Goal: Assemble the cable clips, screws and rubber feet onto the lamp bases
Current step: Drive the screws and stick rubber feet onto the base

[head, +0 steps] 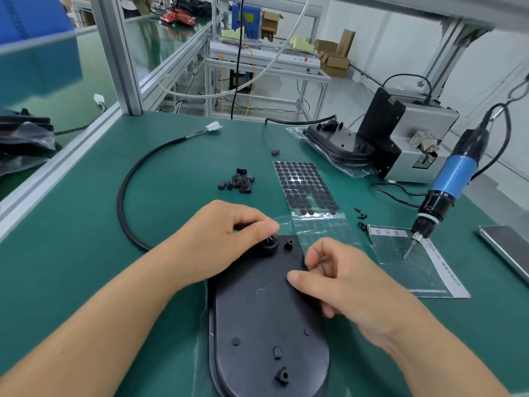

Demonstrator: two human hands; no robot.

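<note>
Your left hand reaches in from the lower left, its fingers curled, thumb and forefinger pinching the corner of the clear sheet of rubber feet just above the round boss at the far end of the lamp base. Your right hand comes in from the lower right and rests on the base's right edge, its fingers curled, thumb pressed toward the forefinger; whether it pinches a rubber foot you cannot tell from here.

The black oval base lies flat on the green table, its near end running out of view at the bottom. To its left a black cable loops across open mat. A small heap of cable clips sits beyond your left hand, and a few screws lie right of the sheet. The blue electric screwdriver hangs with its tip over a printed card; the card's writing is too small to read.
</note>
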